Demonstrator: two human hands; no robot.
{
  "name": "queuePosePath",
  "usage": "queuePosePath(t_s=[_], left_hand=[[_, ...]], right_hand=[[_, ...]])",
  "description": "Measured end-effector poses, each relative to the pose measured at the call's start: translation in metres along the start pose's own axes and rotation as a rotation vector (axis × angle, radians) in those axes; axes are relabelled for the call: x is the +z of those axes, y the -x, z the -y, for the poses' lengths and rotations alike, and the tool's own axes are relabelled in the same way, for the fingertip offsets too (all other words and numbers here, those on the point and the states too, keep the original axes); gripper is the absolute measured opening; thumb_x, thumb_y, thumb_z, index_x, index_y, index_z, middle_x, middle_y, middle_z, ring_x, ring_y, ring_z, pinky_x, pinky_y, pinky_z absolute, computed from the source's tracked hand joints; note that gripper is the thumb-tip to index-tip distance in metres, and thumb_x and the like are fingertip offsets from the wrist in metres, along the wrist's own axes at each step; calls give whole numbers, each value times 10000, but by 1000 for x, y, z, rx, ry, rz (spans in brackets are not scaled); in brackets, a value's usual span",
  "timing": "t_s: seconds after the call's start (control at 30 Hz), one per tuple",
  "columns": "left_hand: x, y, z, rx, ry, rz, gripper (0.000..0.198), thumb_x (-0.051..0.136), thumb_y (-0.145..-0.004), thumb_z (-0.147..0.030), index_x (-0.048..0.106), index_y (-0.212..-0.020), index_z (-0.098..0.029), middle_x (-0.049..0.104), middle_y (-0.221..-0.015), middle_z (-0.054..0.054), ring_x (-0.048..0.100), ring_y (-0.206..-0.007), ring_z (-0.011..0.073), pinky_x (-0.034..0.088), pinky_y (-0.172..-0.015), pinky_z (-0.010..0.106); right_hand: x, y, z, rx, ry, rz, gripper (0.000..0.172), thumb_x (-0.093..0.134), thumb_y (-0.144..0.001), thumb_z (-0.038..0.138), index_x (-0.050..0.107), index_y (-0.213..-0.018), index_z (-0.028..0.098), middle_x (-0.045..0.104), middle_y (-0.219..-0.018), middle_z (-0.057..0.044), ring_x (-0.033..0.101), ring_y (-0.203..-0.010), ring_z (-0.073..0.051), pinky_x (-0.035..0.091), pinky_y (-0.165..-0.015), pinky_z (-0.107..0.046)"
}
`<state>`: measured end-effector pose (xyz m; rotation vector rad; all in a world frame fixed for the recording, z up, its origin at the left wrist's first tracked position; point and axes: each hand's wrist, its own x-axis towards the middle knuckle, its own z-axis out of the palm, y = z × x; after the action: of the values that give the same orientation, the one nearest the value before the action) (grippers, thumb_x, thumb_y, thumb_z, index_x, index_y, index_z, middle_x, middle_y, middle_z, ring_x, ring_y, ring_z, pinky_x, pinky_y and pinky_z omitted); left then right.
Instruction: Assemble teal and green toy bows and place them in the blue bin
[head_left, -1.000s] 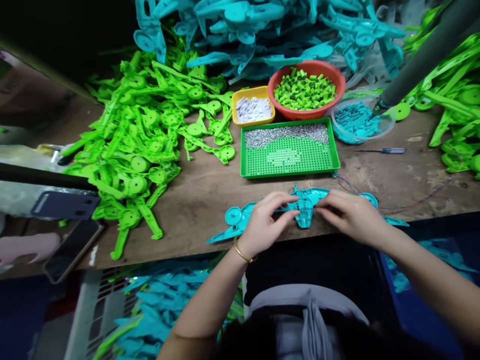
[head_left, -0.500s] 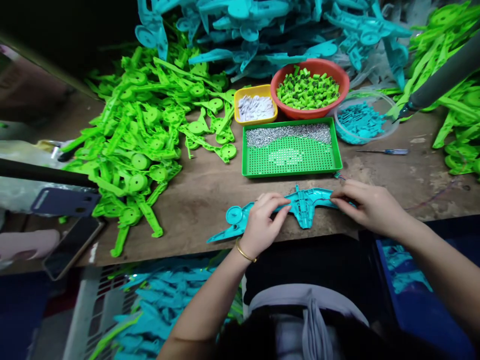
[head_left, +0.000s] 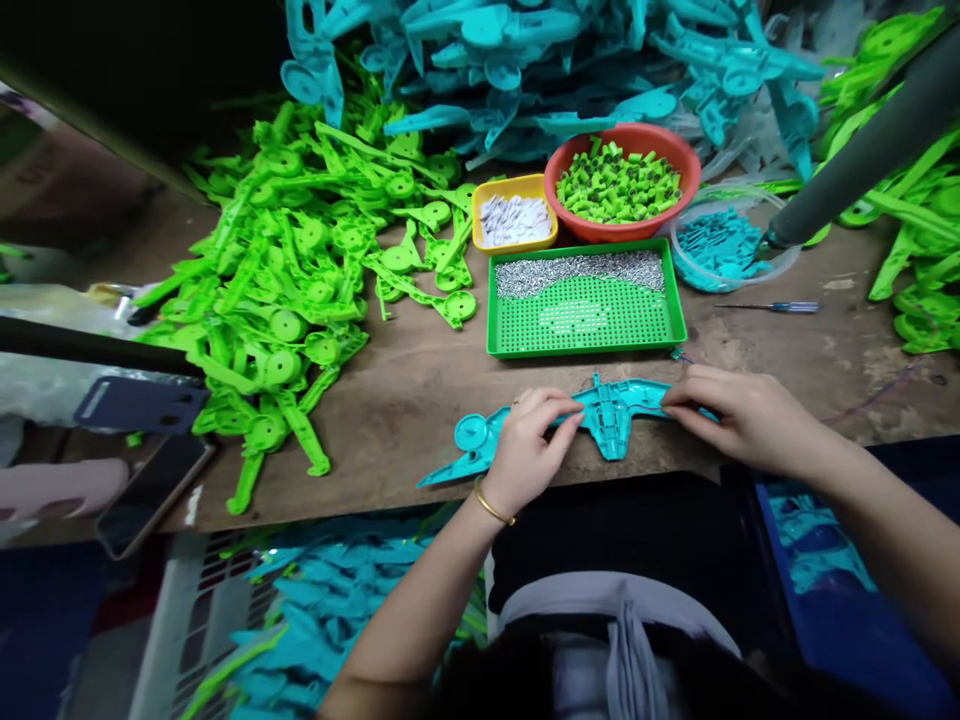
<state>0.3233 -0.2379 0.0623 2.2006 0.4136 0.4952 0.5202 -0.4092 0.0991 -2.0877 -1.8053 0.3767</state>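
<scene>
A long turquoise plastic shell (head_left: 609,420), its ribbed inner side up, lies on the worktable in front of me. My left hand (head_left: 534,435) is closed over its left part, thumb and fingertips near the ribbed middle; a round disc and a pointed tip stick out beyond that hand. On the right end, my right hand (head_left: 731,415) pinches at the shell's edge, its fingers covering that end. Any small piece between those fingertips is hidden. A thin wire with a small green end (head_left: 679,354) shows just above the right hand.
A green perforated tray (head_left: 585,345) holds small metal screws. Behind it stand a yellow tray (head_left: 480,240), a red bowl (head_left: 556,205) and a clear tub (head_left: 787,265). A screwdriver (head_left: 799,307) lies at right. Green plastic parts (head_left: 300,260) pile up at left, turquoise ones (head_left: 495,60) at back.
The whole view has shifted slightly. Both hands stay in nearly the same place on the turquoise shell, with no clear change of grip.
</scene>
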Motion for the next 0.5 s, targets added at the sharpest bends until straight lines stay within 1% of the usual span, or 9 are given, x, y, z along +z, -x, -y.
queuePosePath(t_s=[0.13, 0.23, 0.3, 0.4, 0.5], left_hand=[[1, -2, -3, 5, 14, 1, 113, 550, -871, -207, 659, -894, -189, 645, -920, 64, 595, -894, 187, 480, -814, 356], [2, -3, -3, 9, 8, 14, 114, 547, -871, -202, 658, -897, -190, 648, -908, 59, 592, -886, 184, 480, -808, 351], [2, -4, -3, 10, -14, 31, 114, 548, -871, -204, 658, -897, -192, 646, -909, 57, 588, -883, 186, 476, -803, 354], [3, -5, -1, 19, -75, 64, 107, 555, -866, -211, 658, -887, -194, 631, -931, 60, 572, -908, 196, 461, -830, 373], [4, -6, 0, 28, -115, 106, 84, 594, -840, -229, 657, -875, -187, 590, -967, 72, 539, -960, 211, 449, -866, 387]], right_hand=[[-1, -3, 0, -32, -29, 69, 180, 431, -915, 282, 595, -919, 209, 623, -844, -14, 610, -805, -138, 432, -670, -243], [4, -7, 0, -25, -54, 85, 180, 438, -915, 295, 600, -923, 216, 630, -858, -5, 610, -809, -131, 426, -679, -240], [8, -11, 0, 28, 13, 97, 184, 439, -913, 296, 605, -908, 218, 640, -877, -4, 614, -822, -140, 415, -662, -242], [14, -16, 1, 134, 181, 141, 185, 445, -904, 297, 606, -870, 213, 654, -889, -7, 622, -825, -163, 387, -614, -249], [16, -23, 7, 168, 277, 191, 204, 432, -907, 304, 603, -851, 206, 661, -881, -8, 632, -822, -172, 366, -593, -255]])
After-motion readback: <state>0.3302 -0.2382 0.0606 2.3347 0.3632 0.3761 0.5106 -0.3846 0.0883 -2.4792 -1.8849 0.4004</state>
